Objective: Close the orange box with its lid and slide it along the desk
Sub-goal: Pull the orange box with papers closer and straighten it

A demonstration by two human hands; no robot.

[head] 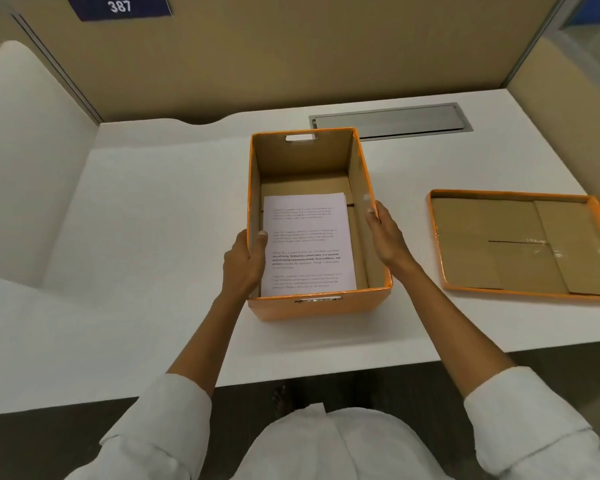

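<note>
A person in white rolled-up sleeves stands at a white desk [153,202] inside a beige partitioned cubicle, seen from above through a head-worn camera. At the middle of the desk sits the orange box [317,306], open at the top, its long axis running away from the person. Inside, on the brown cardboard floor toward the near end, lies a stack of white printed pages [309,244]; the text is in short paragraphs, too small and blurred to read reliably. The left hand [245,263] clasps the box's left wall, thumb hooked over the rim on the inside and fingers hidden on the outside. The right hand [387,237] holds the right wall in the same way, thumb tip on the rim and the rest of the hand down the outer face. The lid [523,244] lies on the desk to the right of the box, well apart from it, upside down so its brown inner flaps and clear tape show inside an orange rim. It lies on the right hand's side, so that hand is the nearer one to reach for it. Beyond the box a grey metal cable hatch [388,121] is set flush into the desk. On the partition at upper left, a dark blue tag [118,6] reads "387" in white numerals.
</note>
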